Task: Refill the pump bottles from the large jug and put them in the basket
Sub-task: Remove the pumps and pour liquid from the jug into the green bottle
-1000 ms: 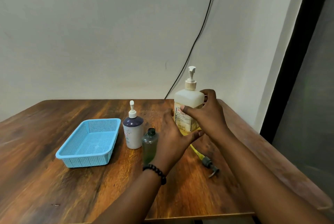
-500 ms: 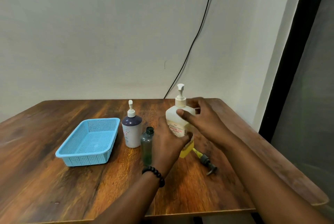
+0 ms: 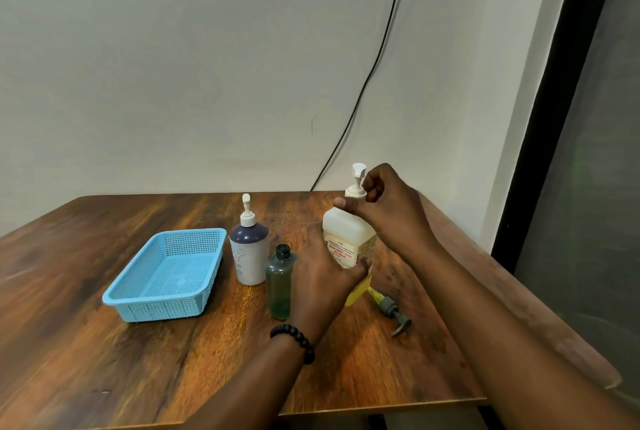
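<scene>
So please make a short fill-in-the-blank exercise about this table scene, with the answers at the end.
1. The blue basket holds ____ bottles.
2. The small green bottle has no ____ on its neck.
3. The right hand grips the white pump collar of the large ____.
4. The loose grey pump lies on the ____, right of the left hand.

Answers: no; pump; jug; table

Left hand [image 3: 320, 282] gripping jug [image 3: 348, 242] low. Right hand [image 3: 388, 207] pinching its pump collar [image 3: 355, 192]. Basket [image 3: 166, 273] at left on table [image 3: 104, 360].
</scene>
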